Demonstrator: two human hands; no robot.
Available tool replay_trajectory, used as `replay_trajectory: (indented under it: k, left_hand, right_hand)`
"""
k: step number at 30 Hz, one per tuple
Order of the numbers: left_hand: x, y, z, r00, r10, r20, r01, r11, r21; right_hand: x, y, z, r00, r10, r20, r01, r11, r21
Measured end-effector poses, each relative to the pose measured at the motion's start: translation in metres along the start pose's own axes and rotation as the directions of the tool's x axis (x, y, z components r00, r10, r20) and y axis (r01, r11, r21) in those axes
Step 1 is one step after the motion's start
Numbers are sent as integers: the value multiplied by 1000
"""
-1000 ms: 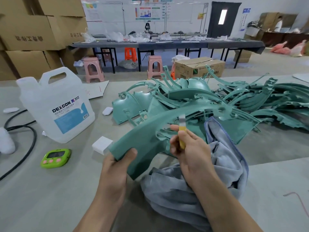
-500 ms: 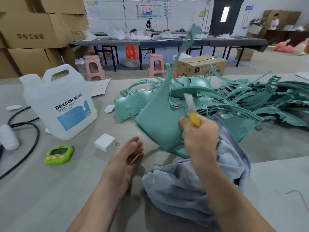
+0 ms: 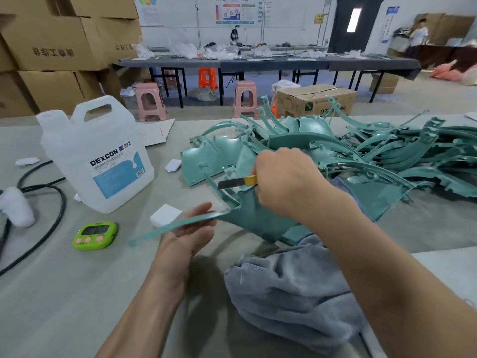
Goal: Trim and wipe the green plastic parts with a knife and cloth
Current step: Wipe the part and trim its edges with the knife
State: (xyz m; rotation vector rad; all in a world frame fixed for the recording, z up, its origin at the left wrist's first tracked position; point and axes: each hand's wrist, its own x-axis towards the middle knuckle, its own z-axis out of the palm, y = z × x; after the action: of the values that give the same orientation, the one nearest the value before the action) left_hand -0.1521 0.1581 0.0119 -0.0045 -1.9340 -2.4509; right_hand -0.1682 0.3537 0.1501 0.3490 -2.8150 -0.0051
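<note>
Trim step, we reckon. Our right hand (image 3: 284,184) is curled round the knife (image 3: 237,182), yellow handle in the fist, blade out to the left & lying across the ribbed inner edge of the green part (image 3: 253,220). Can't tell whether the blade bites the plastic or just sits over it.

Our left hand (image 3: 188,229) is palm up, fingers spread & fairly straight, w/ the part's thin strip resting across them. It supports, doesn't pinch.

The part sits low over the table (image 3: 51,293), its wide end under the right hand, the strip's tip poking out past the left hand toward the timer (image 3: 95,235). The cloth (image 3: 291,288) lies bunched nearer us, just beside the part's lower edge. The pile of other parts (image 3: 387,156) is behind, to the right.

Next move, prob.: firm up the left-hand hold so the strip doesn't flex, then draw the blade along the edge, away from the fingers. The wipe w/ the cloth comes after.
</note>
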Motion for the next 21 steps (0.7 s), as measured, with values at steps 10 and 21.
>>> replay_trajectory:
  k: [10,21]
  left_hand:
    - [15,6,-26,952,35,-304,-79,988,-132]
    - [19,16,-45,932,-104,-347,-87,865,-494]
  right_hand:
    - [-27,29,58,723,660,-205,-290,559,777]
    - [-34,53,106,941,60,333,-176,927,332]
